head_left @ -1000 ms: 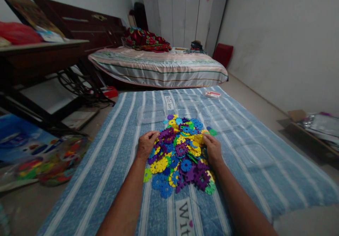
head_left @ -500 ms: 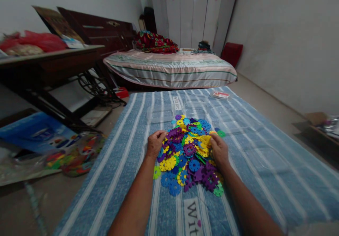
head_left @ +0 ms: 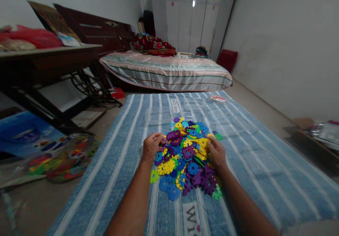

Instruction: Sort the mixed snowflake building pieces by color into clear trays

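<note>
A heap of plastic interlocking discs and squares (head_left: 188,152), in purple, yellow, blue and green, lies on the striped blue cloth (head_left: 111,179). At the heap's left edge is my left hand (head_left: 152,147), its thumb and fingers pinched together beside purple pieces. What the pinch holds, if anything, is too small to make out. My right hand (head_left: 217,152) is at the right side, fingers curled against yellow notched discs (head_left: 201,147). Its fingertips are partly hidden, so I cannot tell which piece they grip. Single discs, like a light green one (head_left: 154,176), lie around the rim.
Clear plastic trays (head_left: 159,116) stand behind the heap, with more clear plastic to the right. A small red-and-white packet (head_left: 218,98) sits at the far right corner. Beyond are a bed (head_left: 169,70) and, at left, a treadle table (head_left: 79,52). Bags of colourful pieces (head_left: 71,158) lie on the floor.
The whole view has shifted slightly. My left hand has drawn a little left from the heap, still pinched. My right hand stays at the yellow discs, and the heap looks nearly the same.
</note>
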{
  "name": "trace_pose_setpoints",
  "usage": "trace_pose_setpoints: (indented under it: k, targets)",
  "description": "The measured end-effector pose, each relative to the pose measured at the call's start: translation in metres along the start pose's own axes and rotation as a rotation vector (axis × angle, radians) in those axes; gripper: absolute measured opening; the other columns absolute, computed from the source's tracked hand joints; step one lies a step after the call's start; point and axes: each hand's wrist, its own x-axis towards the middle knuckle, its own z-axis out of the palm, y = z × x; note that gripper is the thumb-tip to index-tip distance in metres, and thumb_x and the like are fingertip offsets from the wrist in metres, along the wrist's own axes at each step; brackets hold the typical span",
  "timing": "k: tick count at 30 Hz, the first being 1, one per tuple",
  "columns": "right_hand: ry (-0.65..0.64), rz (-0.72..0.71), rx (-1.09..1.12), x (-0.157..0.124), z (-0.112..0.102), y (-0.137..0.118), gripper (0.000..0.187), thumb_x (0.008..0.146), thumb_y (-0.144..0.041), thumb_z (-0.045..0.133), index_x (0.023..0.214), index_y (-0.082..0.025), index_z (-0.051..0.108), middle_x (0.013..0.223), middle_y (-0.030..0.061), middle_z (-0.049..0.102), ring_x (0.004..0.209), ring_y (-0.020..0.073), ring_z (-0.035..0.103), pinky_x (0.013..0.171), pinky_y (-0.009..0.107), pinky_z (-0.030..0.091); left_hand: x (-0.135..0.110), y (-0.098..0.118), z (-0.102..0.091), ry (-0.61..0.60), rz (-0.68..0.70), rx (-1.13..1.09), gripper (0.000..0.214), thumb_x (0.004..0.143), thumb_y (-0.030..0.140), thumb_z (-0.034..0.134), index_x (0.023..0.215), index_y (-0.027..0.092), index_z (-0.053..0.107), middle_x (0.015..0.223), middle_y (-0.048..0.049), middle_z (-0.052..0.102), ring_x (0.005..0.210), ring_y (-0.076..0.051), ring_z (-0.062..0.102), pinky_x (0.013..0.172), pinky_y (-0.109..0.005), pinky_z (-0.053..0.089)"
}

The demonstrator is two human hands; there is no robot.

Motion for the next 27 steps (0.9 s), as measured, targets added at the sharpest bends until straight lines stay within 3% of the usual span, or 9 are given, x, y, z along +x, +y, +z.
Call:
trace_pose_setpoints:
  k: [10,15,20,27]
  targets:
    - [0.005,0.033,0.094,0.001,0.005,-0.002,0.041,0.080,-0.047,0.052,0.104,-0.017,0.066,0.096,0.0063,0.069,0.085,0.0199,0.064,0.076,0.032,0.052,0.005,-0.002,-0.003,0.012,0.039,0.045,0.040,0.061,0.048,0.071,0.083,0.015,0.064,0.062,0.0001,0.064,0.055,-0.014,0.058,0.044,-0.022,0.048]
    - [-0.008,0.047,0.087,0.001,0.004,-0.003,0.040,0.081,-0.047,0.052,0.106,-0.018,0.065,0.088,0.0029,0.066,0.074,0.0167,0.059,0.069,0.029,0.050,0.003,0.002,-0.003,-0.007,-0.009,0.011,0.044,0.058,0.046,0.071,0.088,0.015,0.063,0.066,-0.0015,0.066,0.061,-0.017,0.062,0.045,-0.023,0.050]
    - [0.005,0.062,0.122,0.001,0.007,-0.008,0.036,0.079,-0.048,0.055,0.096,-0.018,0.065,0.068,-0.0028,0.057,0.061,0.0141,0.053,0.062,0.027,0.047,0.002,0.005,-0.002,0.000,-0.004,0.031,0.044,0.059,0.046,0.071,0.089,0.015,0.062,0.067,-0.0022,0.066,0.063,-0.018,0.064,0.044,-0.023,0.050]
    - [-0.046,0.038,0.195,0.000,0.006,-0.017,0.028,0.080,-0.046,0.058,0.082,-0.018,0.063,0.067,-0.0031,0.056,0.064,0.0130,0.053,0.062,0.025,0.045,0.002,0.008,-0.002,0.002,-0.011,0.046,0.043,0.058,0.045,0.071,0.088,0.015,0.063,0.067,-0.0023,0.065,0.065,-0.019,0.064,0.043,-0.023,0.049]
